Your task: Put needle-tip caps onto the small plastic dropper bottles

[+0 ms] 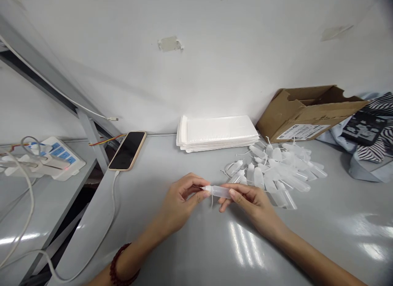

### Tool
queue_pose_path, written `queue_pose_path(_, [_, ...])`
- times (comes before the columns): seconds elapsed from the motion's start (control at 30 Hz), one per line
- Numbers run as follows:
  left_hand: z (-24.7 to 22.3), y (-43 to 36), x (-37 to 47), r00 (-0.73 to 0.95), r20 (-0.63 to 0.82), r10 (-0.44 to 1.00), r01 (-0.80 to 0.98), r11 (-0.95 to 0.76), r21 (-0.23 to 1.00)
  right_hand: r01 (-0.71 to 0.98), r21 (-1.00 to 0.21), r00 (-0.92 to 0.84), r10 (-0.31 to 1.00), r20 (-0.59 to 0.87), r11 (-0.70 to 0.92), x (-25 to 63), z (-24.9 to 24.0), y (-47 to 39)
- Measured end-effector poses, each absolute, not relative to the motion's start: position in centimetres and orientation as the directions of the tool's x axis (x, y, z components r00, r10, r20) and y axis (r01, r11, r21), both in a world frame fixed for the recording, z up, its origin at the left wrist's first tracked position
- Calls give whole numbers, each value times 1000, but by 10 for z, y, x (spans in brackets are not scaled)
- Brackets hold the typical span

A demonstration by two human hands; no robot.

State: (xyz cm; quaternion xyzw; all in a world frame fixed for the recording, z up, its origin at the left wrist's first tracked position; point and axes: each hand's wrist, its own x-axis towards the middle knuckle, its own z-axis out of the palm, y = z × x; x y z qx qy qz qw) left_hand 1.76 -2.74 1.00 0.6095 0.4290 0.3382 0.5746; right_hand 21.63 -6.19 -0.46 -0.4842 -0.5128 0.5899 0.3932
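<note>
Small bottle point(220, 191) seemingly level between both hands point(179, 206) point(256, 202)

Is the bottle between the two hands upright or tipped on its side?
On its side: the bottle lies crosswise, white top at the left hand, base at the right hand.

cabled phone point(127, 151) near a power strip point(63, 155)

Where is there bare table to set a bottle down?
Bare tabletop shows between the phone and the white envelope stack, and right of the right hand, on the near side of the bottle pile. That pile, before the cardboard box, is crowded.
</note>
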Motion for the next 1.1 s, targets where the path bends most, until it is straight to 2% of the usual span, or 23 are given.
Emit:
queue_pose_path(0.17, [13, -27, 17, 433, -35, 901, 115, -17, 993, -60, -968, -269, 938, -220, -244, 213, -3, -64])
queue_pose_path(0.27, [13, -28, 17, 430, -59, 901, 123, 7, 992, -115, -952, -270, 931, -245, -284, 211, -5, -66])
queue_pose_path(0.5, [8, -27, 18, 390, -139, 910, 158, 82, 984, -76, -979, -176, 969, -172, -188, 211, -8, -67])
queue_pose_path(0.77, [8, -26, 17, 372, -236, 898, 179, 180, 967, -59, -982, -229, 960, -160, -178, 215, -9, -67])
queue_pose_path(0.93, [8, -26, 18, 405, -200, 892, 143, 155, 978, 14, -989, -200, 969, -145, -145, 213, -8, -68])
queue_pose_path(1.1, [8, -28, 21, 442, -91, 892, 124, 40, 991, 30, -982, -198, 962, -191, -189, 210, -8, -70])
